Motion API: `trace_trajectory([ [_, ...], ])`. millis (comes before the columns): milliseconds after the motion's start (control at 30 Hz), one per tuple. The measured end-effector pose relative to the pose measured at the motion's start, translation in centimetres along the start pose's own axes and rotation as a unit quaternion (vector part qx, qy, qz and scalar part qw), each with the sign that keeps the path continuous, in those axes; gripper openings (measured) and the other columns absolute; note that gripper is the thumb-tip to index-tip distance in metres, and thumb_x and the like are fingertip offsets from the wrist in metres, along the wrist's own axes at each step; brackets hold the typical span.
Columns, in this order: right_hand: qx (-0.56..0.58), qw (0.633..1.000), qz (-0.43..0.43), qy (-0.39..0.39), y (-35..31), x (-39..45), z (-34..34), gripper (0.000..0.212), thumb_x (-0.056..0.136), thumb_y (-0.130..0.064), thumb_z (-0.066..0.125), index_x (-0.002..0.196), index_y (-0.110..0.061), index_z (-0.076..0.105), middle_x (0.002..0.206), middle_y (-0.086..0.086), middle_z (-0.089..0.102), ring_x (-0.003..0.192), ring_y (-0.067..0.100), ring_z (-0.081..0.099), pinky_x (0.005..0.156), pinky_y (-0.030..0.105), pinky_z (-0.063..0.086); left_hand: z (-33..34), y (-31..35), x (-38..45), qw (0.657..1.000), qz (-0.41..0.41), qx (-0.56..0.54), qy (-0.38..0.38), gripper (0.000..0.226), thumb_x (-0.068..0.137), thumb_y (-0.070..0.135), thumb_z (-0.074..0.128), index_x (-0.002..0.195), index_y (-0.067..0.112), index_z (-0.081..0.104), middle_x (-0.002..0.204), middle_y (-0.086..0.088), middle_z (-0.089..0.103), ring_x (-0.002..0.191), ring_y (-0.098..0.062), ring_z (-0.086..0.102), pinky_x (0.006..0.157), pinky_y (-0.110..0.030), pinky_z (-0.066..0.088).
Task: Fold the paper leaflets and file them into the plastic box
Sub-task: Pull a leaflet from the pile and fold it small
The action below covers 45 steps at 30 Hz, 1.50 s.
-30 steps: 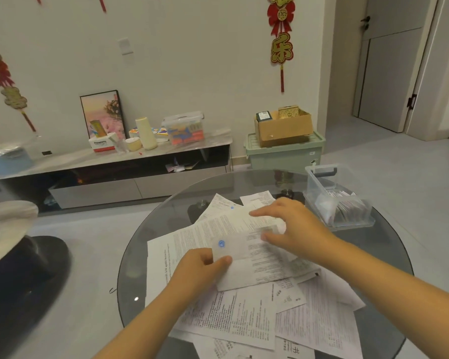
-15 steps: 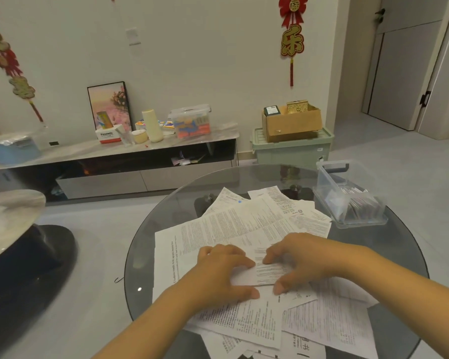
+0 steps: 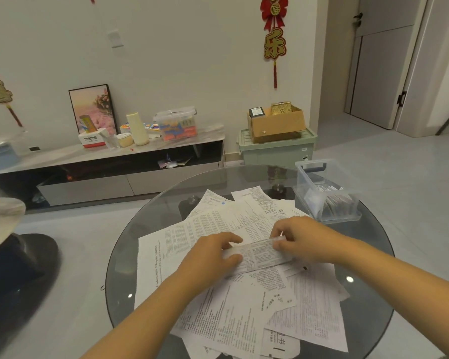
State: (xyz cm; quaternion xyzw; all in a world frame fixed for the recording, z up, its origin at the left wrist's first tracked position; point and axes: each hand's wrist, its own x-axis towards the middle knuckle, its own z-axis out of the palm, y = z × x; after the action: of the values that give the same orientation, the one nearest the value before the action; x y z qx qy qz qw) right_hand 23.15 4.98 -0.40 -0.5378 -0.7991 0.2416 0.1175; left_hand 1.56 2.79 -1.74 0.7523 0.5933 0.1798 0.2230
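Sitting at the middle of the round glass table (image 3: 151, 229), on top of the loose paper leaflets (image 3: 208, 229): a folded leaflet (image 3: 259, 255), a narrow printed strip with its long axis running left to right and tilting slightly up toward the right.

Gripping the strip's left end: the left hand (image 3: 213, 257), thumb beneath the near edge and fingers curling over the far edge. Pinching the strip's right end: the right hand (image 3: 303, 239), fingertips bent down onto the upper right corner.

Standing right of and beyond the folded leaflet, near the table's far right rim: the clear plastic box (image 3: 324, 193), open-topped, blue-handled at its far end, already holding a row of folded papers on edge. Lying much nearer the box: the right hand, so probably the one to carry the strip over.

Looking thin, limp and creased: the paper, densely printed in small black type, sheets overlapping at odd angles. Looking hard, smooth and reflective: the glass, with light spots showing near its front rim. Looking rigid and see-through: the box walls.
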Motion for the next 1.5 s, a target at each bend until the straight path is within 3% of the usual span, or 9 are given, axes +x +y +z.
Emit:
trace_trajectory([
  [200, -0.072, 0.997, -0.004, -0.01, 0.3, -0.5, 0.9, 0.045, 0.086, -0.035, 0.063, 0.128, -0.039, 0.048, 0.106, -0.01, 0.05, 0.097, 0.006, 0.046, 0.084, 0.024, 0.043, 1.1, -0.4, 0.7, 0.994, 0.017, 0.109, -0.018, 0.05, 0.083, 0.044, 0.066, 0.13, 0.038, 0.049, 0.126, 0.012, 0.047, 0.118, -0.012, 0.043, 0.102, -0.03, 0.037],
  [333, -0.125, 0.991, -0.026, -0.044, 0.0, -0.3, 1.6, 0.052, 0.089, -0.041, 0.059, 0.138, -0.036, 0.043, 0.131, -0.008, 0.042, 0.121, 0.013, 0.033, 0.101, 0.029, 0.033, 1.1, -0.3, 0.9, 0.985, 0.036, 0.167, 0.01, 0.045, 0.079, 0.049, 0.068, 0.12, 0.037, 0.056, 0.118, 0.012, 0.042, 0.114, -0.014, 0.035, 0.094, -0.023, 0.024],
  [500, -0.12, 0.992, -0.005, -0.029, -0.2, -0.3, 1.2, 0.045, 0.087, -0.039, 0.062, 0.129, -0.032, 0.05, 0.117, -0.006, 0.049, 0.113, 0.013, 0.041, 0.094, 0.027, 0.036, 1.2, 1.3, 0.8, 0.958, 0.158, 0.237, 0.042, 0.015, 0.09, 0.036, 0.059, 0.101, 0.029, 0.066, 0.097, 0.014, 0.06, 0.089, -0.005, 0.048, 0.09, -0.023, 0.025],
  [667, 0.015, 0.999, 0.026, -0.024, -0.2, -0.6, 0.5, 0.029, 0.087, -0.023, 0.061, 0.113, -0.033, 0.056, 0.078, -0.015, 0.052, 0.066, 0.003, 0.051, 0.061, 0.02, 0.043, 1.7, 1.7, 0.6, 0.957, 0.197, 0.211, 0.031, 0.02, 0.094, 0.03, 0.052, 0.103, 0.027, 0.07, 0.096, 0.009, 0.065, 0.092, -0.009, 0.055, 0.089, -0.024, 0.031],
  [800, 0.115, 0.991, 0.038, -0.058, -0.5, -1.3, -0.1, 0.011, 0.087, -0.019, 0.062, 0.092, -0.022, 0.071, 0.056, -0.011, 0.061, 0.052, 0.006, 0.057, 0.051, 0.016, 0.043, 2.0, 1.1, 0.3, 0.978, 0.176, 0.104, -0.038, 0.023, 0.092, 0.028, 0.052, 0.108, 0.028, 0.068, 0.109, 0.015, 0.062, 0.103, -0.001, 0.051, 0.091, -0.02, 0.042],
  [1033, 0.296, 0.952, 0.064, -0.037, -0.7, -1.1, -0.4, 0.026, 0.091, -0.033, 0.057, 0.101, -0.014, 0.071, 0.093, 0.005, 0.072, 0.077, 0.014, 0.066, 0.071, 0.028, 0.051, 1.1, 0.9, -0.2, 0.991, 0.072, -0.066, -0.096, 0.045, 0.09, 0.022, 0.053, 0.133, 0.031, 0.043, 0.11, 0.02, 0.058, 0.104, 0.006, 0.052, 0.09, -0.012, 0.038],
  [1200, 0.269, 0.96, 0.068, -0.025, -1.1, -0.4, 0.5, 0.033, 0.092, -0.043, 0.052, 0.1, -0.016, 0.07, 0.095, -0.002, 0.071, 0.087, 0.016, 0.068, 0.075, 0.032, 0.052, 1.6, 1.1, 0.0, 0.993, 0.056, -0.075, -0.072, 0.054, 0.084, 0.051, 0.061, 0.132, 0.035, 0.04, 0.102, 0.02, 0.058, 0.095, 0.008, 0.054, 0.085, -0.012, 0.04],
  [1367, 0.206, 0.976, 0.071, -0.031, -1.2, 0.1, 1.1, 0.021, 0.093, -0.028, 0.052, 0.108, -0.022, 0.066, 0.099, 0.0, 0.069, 0.084, 0.009, 0.065, 0.069, 0.024, 0.049, 2.2, 1.1, 0.7, 0.998, 0.046, -0.038, -0.023, 0.058, 0.084, 0.037, 0.068, 0.135, 0.031, 0.041, 0.105, 0.016, 0.058, 0.091, 0.004, 0.053, 0.086, -0.018, 0.044],
  [1500, 0.136, 0.989, 0.053, -0.03, -1.2, 0.4, 1.8, 0.038, 0.088, -0.015, 0.058, 0.125, -0.022, 0.054, 0.101, -0.004, 0.068, 0.088, 0.008, 0.061, 0.077, 0.019, 0.048, 2.5, 0.8, 1.2, 0.999, 0.018, -0.021, -0.023, 0.069, 0.081, 0.033, 0.072, 0.14, 0.029, 0.035, 0.131, 0.008, 0.047, 0.114, -0.008, 0.048, 0.098, -0.023, 0.04],
])
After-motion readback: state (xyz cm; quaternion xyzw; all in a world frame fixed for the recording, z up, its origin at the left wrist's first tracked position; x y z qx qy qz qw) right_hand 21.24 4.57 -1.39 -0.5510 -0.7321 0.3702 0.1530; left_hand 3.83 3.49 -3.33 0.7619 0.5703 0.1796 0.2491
